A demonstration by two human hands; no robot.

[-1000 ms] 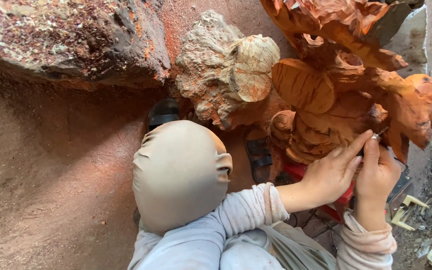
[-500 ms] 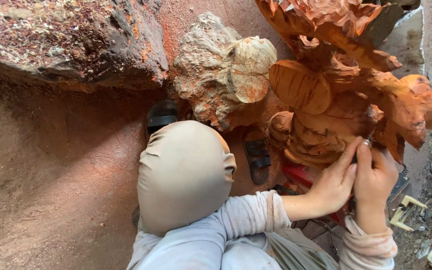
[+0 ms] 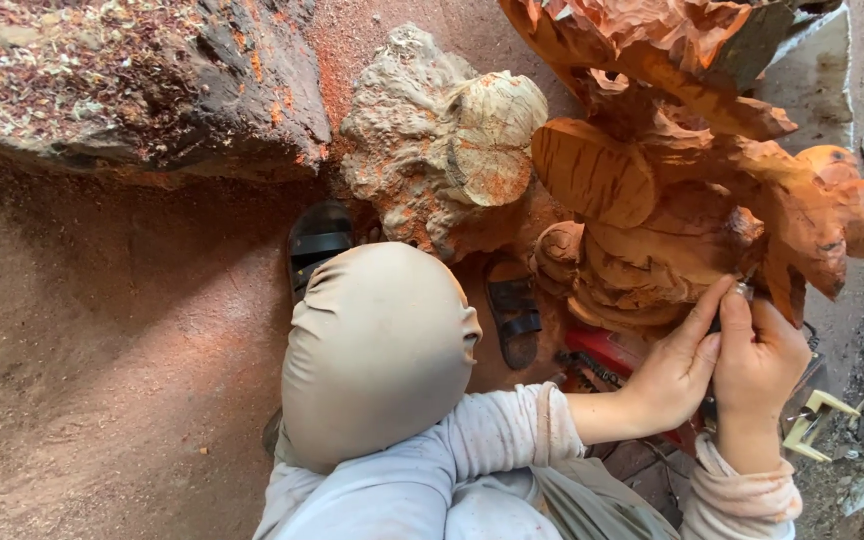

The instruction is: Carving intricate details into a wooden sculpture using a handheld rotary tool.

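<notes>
- The left hand (image 3: 674,372) has its fingers long and pressed on the bottom of the big orange wood carving (image 3: 692,200). It also curls around something small and dark, a tool (image 3: 742,292), which is mostly hidden.
- The right hand (image 3: 760,362) is closed in a fist around the same small tool. Its thumb points up. A little shiny tip shows at the top, right at the wood.
- Both hands touch each other.
- The wood carving sits at the top right. It has round, leafy shapes.
- A pale, lumpy piece of wood (image 3: 442,135) stands just beside the carving, on its left.
- Two black sandals (image 3: 517,305) rest on the red, dusty ground (image 3: 102,350).
- A big dark log (image 3: 132,85) lies at the top left.
</notes>
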